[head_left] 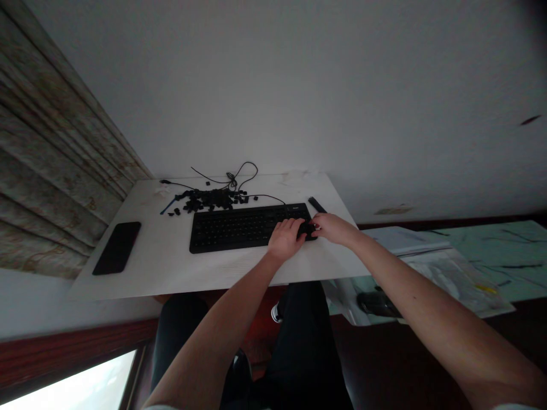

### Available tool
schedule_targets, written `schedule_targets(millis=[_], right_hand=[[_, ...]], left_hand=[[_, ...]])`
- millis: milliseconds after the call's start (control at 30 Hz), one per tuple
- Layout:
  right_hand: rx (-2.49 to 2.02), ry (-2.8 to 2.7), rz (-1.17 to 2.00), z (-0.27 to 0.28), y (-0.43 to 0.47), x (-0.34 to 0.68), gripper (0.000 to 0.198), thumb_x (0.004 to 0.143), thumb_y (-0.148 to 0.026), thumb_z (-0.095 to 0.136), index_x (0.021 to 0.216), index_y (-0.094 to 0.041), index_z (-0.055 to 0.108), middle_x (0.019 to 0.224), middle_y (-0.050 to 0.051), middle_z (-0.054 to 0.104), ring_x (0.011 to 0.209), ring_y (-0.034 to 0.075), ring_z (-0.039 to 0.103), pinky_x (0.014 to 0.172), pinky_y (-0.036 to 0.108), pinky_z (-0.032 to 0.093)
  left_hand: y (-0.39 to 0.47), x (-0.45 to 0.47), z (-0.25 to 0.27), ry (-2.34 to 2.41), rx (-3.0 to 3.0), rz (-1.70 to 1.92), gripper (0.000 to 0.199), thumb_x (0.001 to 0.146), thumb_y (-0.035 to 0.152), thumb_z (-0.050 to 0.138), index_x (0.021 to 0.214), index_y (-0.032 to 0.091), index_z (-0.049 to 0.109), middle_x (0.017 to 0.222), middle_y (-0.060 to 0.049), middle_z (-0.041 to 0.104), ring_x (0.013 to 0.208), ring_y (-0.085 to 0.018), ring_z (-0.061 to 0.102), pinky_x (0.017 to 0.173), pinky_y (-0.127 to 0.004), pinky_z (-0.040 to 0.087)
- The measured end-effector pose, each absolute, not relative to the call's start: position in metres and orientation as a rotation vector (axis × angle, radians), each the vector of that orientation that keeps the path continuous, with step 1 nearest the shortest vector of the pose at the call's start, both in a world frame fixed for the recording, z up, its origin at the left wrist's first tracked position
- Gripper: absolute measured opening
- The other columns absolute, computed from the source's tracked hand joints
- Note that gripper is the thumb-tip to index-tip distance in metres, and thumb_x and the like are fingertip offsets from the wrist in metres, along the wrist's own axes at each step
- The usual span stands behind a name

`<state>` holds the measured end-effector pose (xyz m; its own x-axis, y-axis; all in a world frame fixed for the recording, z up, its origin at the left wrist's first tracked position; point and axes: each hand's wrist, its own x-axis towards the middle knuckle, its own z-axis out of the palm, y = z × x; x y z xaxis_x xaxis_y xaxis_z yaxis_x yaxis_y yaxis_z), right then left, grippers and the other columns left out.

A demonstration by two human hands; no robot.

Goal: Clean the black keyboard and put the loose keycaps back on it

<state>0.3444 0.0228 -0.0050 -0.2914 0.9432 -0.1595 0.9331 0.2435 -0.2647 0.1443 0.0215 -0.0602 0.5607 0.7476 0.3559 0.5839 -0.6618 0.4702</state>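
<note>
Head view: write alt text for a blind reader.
A person's left hand and right hand are at the right end of a black keyboard on a white table. Small black pieces lie behind it, a phone to its left.

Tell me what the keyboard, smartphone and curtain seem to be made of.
Keyboard: probably matte black plastic, its casing dull with little shine. Smartphone: perhaps a glass front, smooth and dark; dim light leaves it open. Curtain: likely patterned fabric, hanging in folds.

The wall (299,97) looks dim, with glare lower left.
</note>
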Motion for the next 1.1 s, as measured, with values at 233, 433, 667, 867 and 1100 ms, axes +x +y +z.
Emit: schedule_targets(millis=[233, 433, 667, 867, 1100], right_hand=[[-1.766, -2.512, 0.482, -0.007, 0.027, 0.348, 0.018, 0.074, -0.021, 0.075, 0.091, -0.021, 0.079, 0.088, 0.009, 0.071, 0.082, 0.024, 0.066, 0.074, 0.032, 0.048], [-1.759, -2.482, 0.506, -0.011, 0.026, 0.351, 0.013, 0.077, -0.023, 0.072, 0.087, -0.02, 0.079, 0.086, 0.008, 0.068, 0.08, 0.023, 0.064, 0.071, 0.031, 0.046], [-1.736, -2.452, 0.543, -0.011, 0.026, 0.351, 0.013, 0.076, -0.022, 0.072, 0.087, -0.02, 0.078, 0.084, 0.007, 0.068, 0.078, 0.021, 0.063, 0.071, 0.03, 0.046], [-1.732, -2.319, 0.66, -0.011, 0.024, 0.355, 0.011, 0.074, -0.028, 0.074, 0.082, -0.021, 0.076, 0.079, 0.005, 0.07, 0.076, 0.022, 0.064, 0.071, 0.03, 0.048], [-1.715, -2.328, 0.633, -0.012, 0.021, 0.355, 0.011, 0.076, -0.027, 0.072, 0.084, -0.02, 0.076, 0.081, 0.005, 0.069, 0.076, 0.021, 0.063, 0.07, 0.03, 0.047]], left_hand=[[0.021, 0.145, -0.06, 1.101, 2.496, 0.789, 0.041, 0.094, 0.032, 0.058, 0.132, 0.02, 0.051, 0.112, -0.008, 0.066, 0.106, -0.025, 0.059, 0.092, -0.04, 0.046], [0.021, 0.144, -0.058, 1.102, 2.507, 0.766, 0.041, 0.094, 0.033, 0.057, 0.132, 0.02, 0.05, 0.113, -0.008, 0.065, 0.107, -0.025, 0.059, 0.092, -0.04, 0.046], [0.021, 0.143, -0.058, 1.104, 2.503, 0.765, 0.04, 0.094, 0.033, 0.057, 0.131, 0.019, 0.051, 0.114, -0.009, 0.066, 0.107, -0.026, 0.059, 0.093, -0.04, 0.045], [0.021, 0.143, -0.059, 1.093, 2.502, 0.773, 0.042, 0.093, 0.032, 0.06, 0.131, 0.02, 0.05, 0.113, -0.008, 0.066, 0.107, -0.026, 0.06, 0.093, -0.04, 0.046], [0.021, 0.144, -0.06, 1.101, 2.503, 0.769, 0.04, 0.093, 0.033, 0.059, 0.131, 0.021, 0.05, 0.114, -0.008, 0.066, 0.107, -0.026, 0.06, 0.092, -0.04, 0.046]])
